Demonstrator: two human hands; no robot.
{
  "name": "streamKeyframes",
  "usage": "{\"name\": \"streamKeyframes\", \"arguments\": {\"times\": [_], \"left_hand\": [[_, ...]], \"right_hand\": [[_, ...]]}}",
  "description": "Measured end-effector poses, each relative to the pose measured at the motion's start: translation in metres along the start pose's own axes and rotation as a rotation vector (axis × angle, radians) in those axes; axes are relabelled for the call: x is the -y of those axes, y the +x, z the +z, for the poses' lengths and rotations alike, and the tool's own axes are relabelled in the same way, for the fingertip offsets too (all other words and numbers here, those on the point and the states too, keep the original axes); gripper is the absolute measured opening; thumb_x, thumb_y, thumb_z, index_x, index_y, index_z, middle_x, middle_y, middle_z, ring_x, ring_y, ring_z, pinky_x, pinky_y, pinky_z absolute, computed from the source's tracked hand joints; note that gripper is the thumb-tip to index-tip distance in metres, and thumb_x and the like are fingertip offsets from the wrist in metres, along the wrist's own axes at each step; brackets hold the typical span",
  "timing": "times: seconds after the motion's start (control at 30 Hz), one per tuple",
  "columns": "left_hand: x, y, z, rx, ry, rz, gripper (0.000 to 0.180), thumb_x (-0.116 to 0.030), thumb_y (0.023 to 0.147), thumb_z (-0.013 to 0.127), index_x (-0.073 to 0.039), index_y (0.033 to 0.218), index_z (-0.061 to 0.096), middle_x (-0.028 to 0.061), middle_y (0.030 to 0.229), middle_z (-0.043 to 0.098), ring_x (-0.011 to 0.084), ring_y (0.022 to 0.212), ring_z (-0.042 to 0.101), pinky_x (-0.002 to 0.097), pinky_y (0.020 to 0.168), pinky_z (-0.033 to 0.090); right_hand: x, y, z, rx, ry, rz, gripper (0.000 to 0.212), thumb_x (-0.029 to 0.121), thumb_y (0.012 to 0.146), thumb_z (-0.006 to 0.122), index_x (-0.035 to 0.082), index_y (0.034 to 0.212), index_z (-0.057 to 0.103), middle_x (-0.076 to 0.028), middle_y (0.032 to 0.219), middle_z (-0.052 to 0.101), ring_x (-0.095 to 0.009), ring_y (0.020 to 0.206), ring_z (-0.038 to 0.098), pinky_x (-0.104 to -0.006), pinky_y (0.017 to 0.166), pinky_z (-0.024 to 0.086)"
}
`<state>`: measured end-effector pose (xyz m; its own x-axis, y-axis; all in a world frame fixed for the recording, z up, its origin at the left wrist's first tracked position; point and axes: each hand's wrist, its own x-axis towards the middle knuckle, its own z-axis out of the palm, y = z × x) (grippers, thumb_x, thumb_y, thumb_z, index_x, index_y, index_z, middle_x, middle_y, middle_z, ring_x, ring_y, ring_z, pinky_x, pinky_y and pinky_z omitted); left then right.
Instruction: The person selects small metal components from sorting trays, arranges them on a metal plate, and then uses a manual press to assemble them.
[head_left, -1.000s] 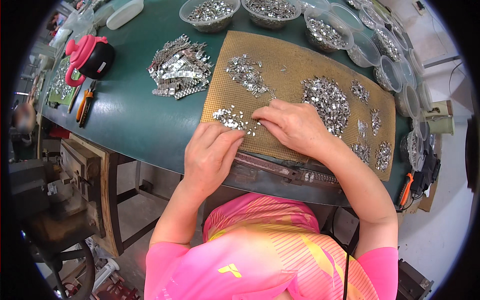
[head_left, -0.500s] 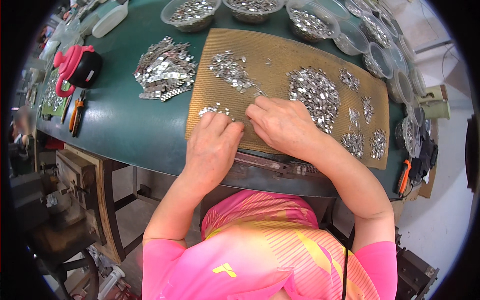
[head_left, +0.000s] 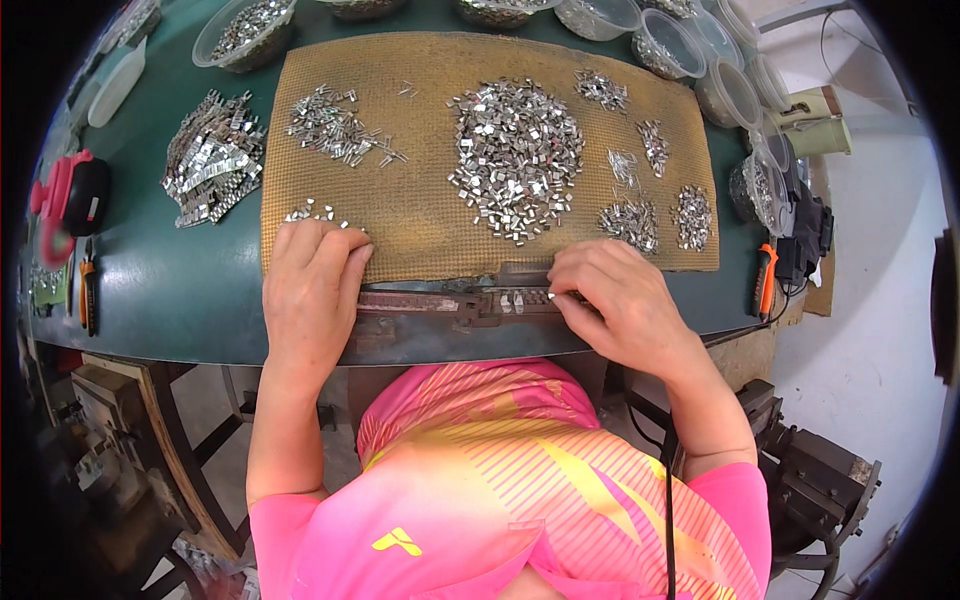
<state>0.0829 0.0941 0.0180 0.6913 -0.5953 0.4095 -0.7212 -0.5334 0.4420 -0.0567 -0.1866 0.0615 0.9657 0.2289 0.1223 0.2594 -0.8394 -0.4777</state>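
Note:
My left hand [head_left: 315,285] rests at the near left of a ribbed brown mat [head_left: 400,220], its fingers pinched together beside a few small silver pieces [head_left: 315,212]. Whatever lies between those fingertips is hidden. Along the table's near edge runs a dark metal jig [head_left: 415,302] with a slotted channel. Over its right part my right hand [head_left: 620,305] is closed, thumb and fingers pinching a tiny bright metal piece [head_left: 551,296] at the channel. Several silver pieces sit in the channel just left of it.
On the mat lie a large heap of metal links [head_left: 515,160], a pile of thin pieces [head_left: 335,128] and several smaller piles. Linked metal strips [head_left: 213,160] are stacked to the left. Plastic tubs [head_left: 240,35] line the back; orange-handled pliers [head_left: 765,280] lie at right.
The view has swung to the right. My right hand has gone from the middle of the mat to the jig's right part. My left hand stays by the small pieces.

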Motion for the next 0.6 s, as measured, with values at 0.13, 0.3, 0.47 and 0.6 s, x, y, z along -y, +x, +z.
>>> {"name": "streamKeyframes", "arguments": {"times": [0.13,0.3,0.47,0.6], "left_hand": [[-0.003,0.0,0.002,-0.022,0.057,0.003,0.014,-0.002,0.083,0.076,-0.004,0.093,0.067,0.0088,0.089,0.062,0.0307,0.086,0.058,0.0415,0.075,0.048],[-0.007,0.0,0.002,-0.014,0.088,0.011,0.014,-0.001,0.083,0.076,-0.004,0.092,0.066,0.009,0.088,0.062,0.0308,0.086,0.058,0.0419,0.075,0.048],[-0.009,0.003,-0.002,0.038,0.066,-0.004,0.014,0.0,0.083,0.074,-0.004,0.093,0.066,0.0095,0.09,0.061,0.0314,0.087,0.058,0.0428,0.076,0.048],[-0.008,0.004,-0.005,0.065,0.074,0.004,0.015,0.001,0.082,0.074,-0.004,0.094,0.065,0.0098,0.091,0.061,0.0317,0.088,0.058,0.043,0.076,0.048]], "right_hand": [[0.002,-0.014,0.011,-0.087,0.002,0.011,0.017,0.003,0.081,0.074,0.005,0.093,0.063,-0.007,0.1,0.067,-0.029,0.098,0.066,-0.0415,0.087,0.051],[0.007,-0.017,0.023,-0.178,-0.023,0.018,0.019,0.003,0.08,0.075,0.005,0.095,0.063,-0.008,0.101,0.066,-0.028,0.1,0.065,-0.0415,0.091,0.051],[0.011,-0.02,0.02,-0.163,-0.046,0.036,0.022,0.004,0.08,0.075,0.004,0.099,0.064,-0.01,0.105,0.067,-0.03,0.103,0.066,-0.0426,0.093,0.051],[0.01,-0.019,0.014,-0.121,0.001,0.057,0.021,0.005,0.081,0.075,0.004,0.099,0.064,-0.01,0.105,0.067,-0.031,0.103,0.066,-0.0435,0.093,0.05]]}}
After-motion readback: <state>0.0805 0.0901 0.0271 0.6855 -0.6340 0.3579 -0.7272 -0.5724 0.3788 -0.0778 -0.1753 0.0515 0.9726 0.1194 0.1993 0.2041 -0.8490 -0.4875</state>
